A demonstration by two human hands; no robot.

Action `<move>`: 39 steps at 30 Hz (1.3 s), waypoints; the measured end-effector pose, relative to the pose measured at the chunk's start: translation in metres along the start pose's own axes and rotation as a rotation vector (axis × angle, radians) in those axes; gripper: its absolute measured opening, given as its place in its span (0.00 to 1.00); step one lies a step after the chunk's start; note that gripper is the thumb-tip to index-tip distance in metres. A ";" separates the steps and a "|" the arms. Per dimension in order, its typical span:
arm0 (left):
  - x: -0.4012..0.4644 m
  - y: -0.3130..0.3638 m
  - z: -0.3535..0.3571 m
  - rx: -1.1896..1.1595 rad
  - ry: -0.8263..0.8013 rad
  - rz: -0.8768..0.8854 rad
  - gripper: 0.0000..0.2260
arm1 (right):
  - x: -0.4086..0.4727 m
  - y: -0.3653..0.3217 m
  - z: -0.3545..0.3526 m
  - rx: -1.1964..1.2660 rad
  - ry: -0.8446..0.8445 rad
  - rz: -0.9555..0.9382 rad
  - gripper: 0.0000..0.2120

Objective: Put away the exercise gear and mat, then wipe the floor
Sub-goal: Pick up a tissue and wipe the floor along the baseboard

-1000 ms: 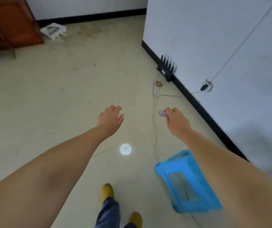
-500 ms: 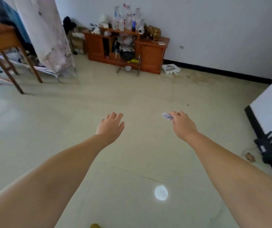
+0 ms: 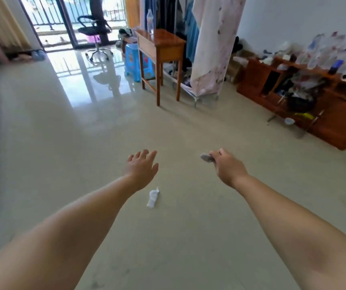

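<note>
Two hands out over the floor, one holding a small wad

The right hand (image 3: 228,168) pinches a small greyish wad (image 3: 207,157), perhaps tissue, at its fingertips above the pale floor (image 3: 84,143). The left hand (image 3: 141,170) hangs released, fingers spread, holding nothing. A crumpled white tissue (image 3: 153,198) lies on the floor just below and between the hands. Far ahead of them stand a wooden bench (image 3: 161,47) and a blue stool (image 3: 135,61); a cluttered low cabinet (image 3: 314,105) sits off beyond the right hand.

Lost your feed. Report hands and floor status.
Left hand open, empty. Right hand pinching small grey wad. White crumpled tissue on floor ahead. Path unobstructed.
</note>
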State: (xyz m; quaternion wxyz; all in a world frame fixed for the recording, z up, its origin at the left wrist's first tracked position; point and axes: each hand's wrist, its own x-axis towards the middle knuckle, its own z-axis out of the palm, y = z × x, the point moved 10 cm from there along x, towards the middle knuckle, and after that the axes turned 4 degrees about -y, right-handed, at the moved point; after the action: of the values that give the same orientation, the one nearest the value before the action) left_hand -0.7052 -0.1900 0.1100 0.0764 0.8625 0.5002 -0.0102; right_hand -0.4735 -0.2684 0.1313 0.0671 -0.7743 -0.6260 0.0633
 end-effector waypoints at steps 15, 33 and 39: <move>0.130 -0.147 0.044 -0.036 -0.109 -0.424 0.25 | 0.260 -0.087 0.086 -0.040 -0.192 -0.368 0.13; 0.338 -0.421 -0.017 -0.101 -0.022 -0.691 0.24 | 0.609 -0.304 0.147 -0.007 -0.300 -0.585 0.13; 0.412 -0.554 -0.070 -0.073 0.010 -0.721 0.24 | 0.715 -0.411 0.159 -0.004 -0.316 -0.625 0.13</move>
State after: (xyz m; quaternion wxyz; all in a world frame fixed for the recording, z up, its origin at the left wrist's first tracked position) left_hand -0.9825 0.4454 0.0729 0.0961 0.6272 0.7728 -0.0143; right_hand -0.7488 0.5203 0.0407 -0.0160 -0.5261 -0.8355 0.1577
